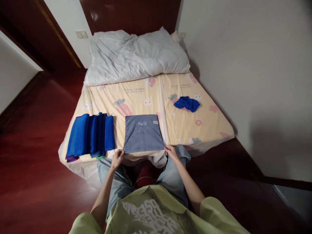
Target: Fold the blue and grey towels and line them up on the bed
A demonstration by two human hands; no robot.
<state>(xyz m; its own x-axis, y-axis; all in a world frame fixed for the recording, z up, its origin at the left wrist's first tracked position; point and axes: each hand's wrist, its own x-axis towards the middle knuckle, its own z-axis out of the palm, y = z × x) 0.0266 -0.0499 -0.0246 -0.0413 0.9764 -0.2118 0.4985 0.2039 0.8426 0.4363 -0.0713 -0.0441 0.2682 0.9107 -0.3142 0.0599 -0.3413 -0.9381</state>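
A grey towel (pixel 143 135) with small lettering and a pale tag near its far edge lies spread flat on the bed in front of me. My left hand (pixel 118 158) pinches its near left corner. At the near right corner, my right hand (pixel 171 152) has its fingers closed on the cloth too. Just left of the grey towel, several folded blue towels (pixel 80 135) rest side by side in a row, some with purple or green edges showing. A crumpled blue cloth (pixel 187 104) sits farther off on the right side of the bed.
The bed (pixel 212 125) has a yellow sheet printed with carrots and rabbits. A bundled white quilt (pixel 136 57) spans its head, against a dark headboard (pixel 131 16). A plain wall (pixel 255 81) runs along the right; dark red flooring (pixel 36 162) lies left.
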